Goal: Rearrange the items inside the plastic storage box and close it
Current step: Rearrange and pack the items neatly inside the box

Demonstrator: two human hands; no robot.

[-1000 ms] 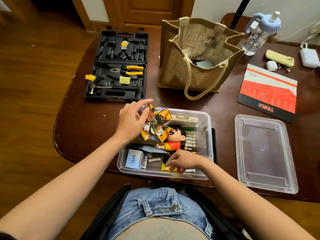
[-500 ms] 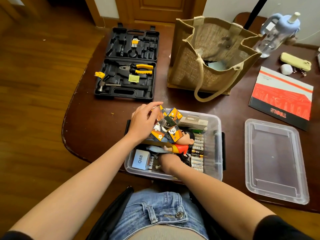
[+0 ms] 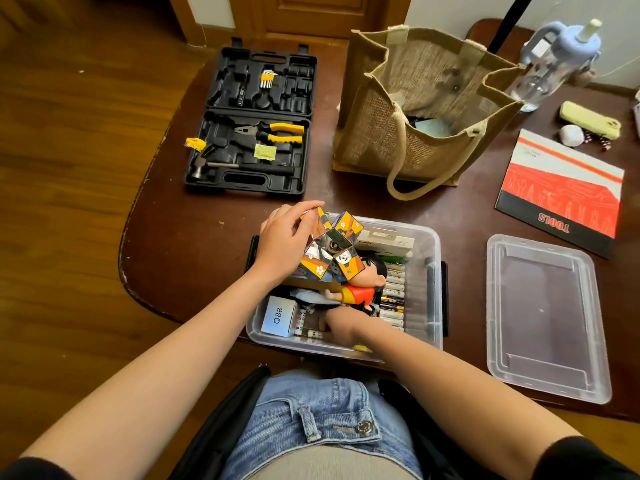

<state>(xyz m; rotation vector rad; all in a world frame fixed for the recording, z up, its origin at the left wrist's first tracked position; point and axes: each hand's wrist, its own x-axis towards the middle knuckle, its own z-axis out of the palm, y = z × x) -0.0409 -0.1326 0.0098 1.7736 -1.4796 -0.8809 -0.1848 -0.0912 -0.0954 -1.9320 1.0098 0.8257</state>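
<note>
A clear plastic storage box point(image 3: 431, 306) stands open at the table's near edge. My left hand point(image 3: 285, 240) grips a folding picture cube puzzle point(image 3: 334, 247) above the box's far left corner. My right hand point(image 3: 341, 327) reaches down into the near part of the box, its fingers hidden among the small items. Inside lie a cartoon boy figure point(image 3: 363, 289) in a red shirt, a row of batteries point(image 3: 393, 299), a white box marked Q88 point(image 3: 278, 315) and a white carton point(image 3: 388, 242). The clear lid point(image 3: 543, 313) lies flat to the right of the box.
An open black tool case point(image 3: 252, 123) with yellow pliers lies at the far left. A jute bag point(image 3: 422, 105) stands behind the box. A red booklet point(image 3: 564, 192), a water bottle point(image 3: 550, 60) and a green pouch point(image 3: 588, 123) are at the far right.
My right hand has moved left and deeper into the near part of the box. My left hand keeps hold of the puzzle, slightly lower over the box.
</note>
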